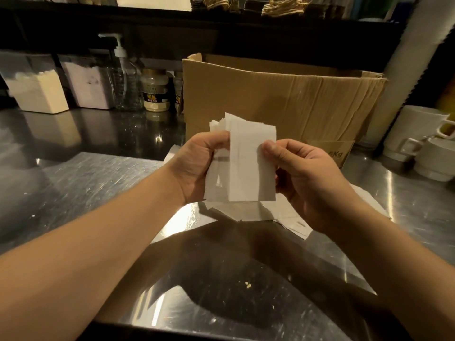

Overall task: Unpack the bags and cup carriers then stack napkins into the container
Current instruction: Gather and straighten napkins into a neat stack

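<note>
1. Bare counter (pixel 81 183) stretches left of the hands and in front, toward the near edge
2. A cardboard box (pixel 283 99) blocks the way just behind the hands
3. Stacked white cups (pixel 423 148) crowd the right
4. Containers (pixel 39 92), a pump bottle (pixel 124 80) and jars (pixel 155 91) line the back left

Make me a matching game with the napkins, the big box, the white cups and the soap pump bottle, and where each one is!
Things:
1. stack of napkins
2. cardboard box
3. white cups
4. pump bottle

Places:
A. far right on the metal counter
B. held up between the left hand and right hand
C. back left, beside the powder tubs
D. straight behind the hands, top open

Right pairs: 1-B, 2-D, 3-A, 4-C
</note>
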Available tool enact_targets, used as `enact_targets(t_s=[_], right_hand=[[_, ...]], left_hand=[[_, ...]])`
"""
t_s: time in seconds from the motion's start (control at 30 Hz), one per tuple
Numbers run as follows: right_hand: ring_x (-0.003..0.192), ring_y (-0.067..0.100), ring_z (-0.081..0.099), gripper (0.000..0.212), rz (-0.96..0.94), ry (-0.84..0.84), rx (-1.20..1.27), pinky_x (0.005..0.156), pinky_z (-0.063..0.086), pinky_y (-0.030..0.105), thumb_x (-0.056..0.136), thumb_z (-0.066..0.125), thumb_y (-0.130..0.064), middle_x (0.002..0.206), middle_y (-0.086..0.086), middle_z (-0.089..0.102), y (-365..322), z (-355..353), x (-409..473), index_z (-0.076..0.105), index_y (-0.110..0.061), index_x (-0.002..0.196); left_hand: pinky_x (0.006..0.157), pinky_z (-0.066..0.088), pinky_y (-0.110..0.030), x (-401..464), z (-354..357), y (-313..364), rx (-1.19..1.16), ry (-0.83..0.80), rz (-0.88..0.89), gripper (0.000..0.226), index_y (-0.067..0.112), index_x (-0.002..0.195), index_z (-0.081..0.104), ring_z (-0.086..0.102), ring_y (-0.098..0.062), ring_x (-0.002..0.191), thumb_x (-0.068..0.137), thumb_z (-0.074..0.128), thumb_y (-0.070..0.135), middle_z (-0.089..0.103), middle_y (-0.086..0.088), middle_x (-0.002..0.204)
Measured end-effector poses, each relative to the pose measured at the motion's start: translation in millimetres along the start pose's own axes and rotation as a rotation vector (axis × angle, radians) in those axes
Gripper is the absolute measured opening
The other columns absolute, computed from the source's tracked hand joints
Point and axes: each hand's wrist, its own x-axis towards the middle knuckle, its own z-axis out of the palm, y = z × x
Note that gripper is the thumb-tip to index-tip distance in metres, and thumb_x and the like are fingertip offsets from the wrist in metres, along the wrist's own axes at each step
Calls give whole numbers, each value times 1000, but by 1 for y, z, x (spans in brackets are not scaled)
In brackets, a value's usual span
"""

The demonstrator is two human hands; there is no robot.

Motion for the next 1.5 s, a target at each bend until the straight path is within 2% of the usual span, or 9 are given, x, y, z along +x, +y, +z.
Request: enact_targets(t_s=[0.17,0.3,0.5,0.73,0.83,0.97,1.2,1.33,1.5], right_hand=[[93,30,68,22,3,75,-29,92,56,55,79,71,-38,90,-1,76,2,7,-1,71,-17,86],[83,13,72,18,7,97,-32,64,60,30,90,70,-31,89,-4,76,6,7,2,70,-14,94],[82,12,70,25,-72,204,-104,66,56,22,87,76,-32,89,-3,72,14,11,4,65,-14,100],[72,-4,63,15,-232,115,-336,58,52,15,93,68,-33,71,-21,62,15,12,-2,60,-21,99],[86,5,67,42,-171,94,-323,67,59,21,81,72,-49,93,-15,67,13,10,-2,56,-25,111],[106,11,69,84,27,11,-268,91,60,36,67,81,-67,119,-8,68,12,7,4,51,-25,134],[107,21,70,58,46,-185,-121,91,60,38,78,74,-44,115,2,72,3,-1,0,61,-20,129],[99,16,72,59,-51,-146,-434,84,63,40,71,81,-46,109,-2,73,-22,-15,-9,61,-23,121],[100,9,62,50,-139,-247,-1173,84,58,26,81,83,-30,112,-16,62,-48,-11,-27,58,-35,125]], left_hand=[[82,61,-47,1,3,-2,-25,32,-41,53,18,129,65,68,-29,95,77,66,31,71,-10,106],[88,59,-51,2,5,-4,-47,20,-43,69,19,140,60,66,-32,105,78,69,46,68,-11,116],[92,56,-57,3,3,-10,-190,-137,-58,107,17,141,60,66,-38,114,46,98,52,67,-15,124],[91,59,-51,0,13,-11,-198,-212,-27,56,19,102,82,73,-30,95,50,98,31,74,-11,102],[89,59,-50,0,14,-13,-158,-181,20,54,23,111,79,73,-25,94,59,83,12,74,-9,102],[92,57,-53,-1,16,-14,-82,-195,108,83,29,146,54,65,-28,112,65,68,14,58,-13,139],[90,57,-50,-11,26,-11,38,-155,162,91,33,150,45,62,-30,114,62,69,21,56,-9,138],[88,60,-42,-25,24,8,310,-59,134,90,28,142,49,65,-30,115,61,87,22,58,-10,132],[86,62,-33,-51,25,3,778,34,131,64,24,122,66,71,-12,101,65,93,13,74,9,103]])
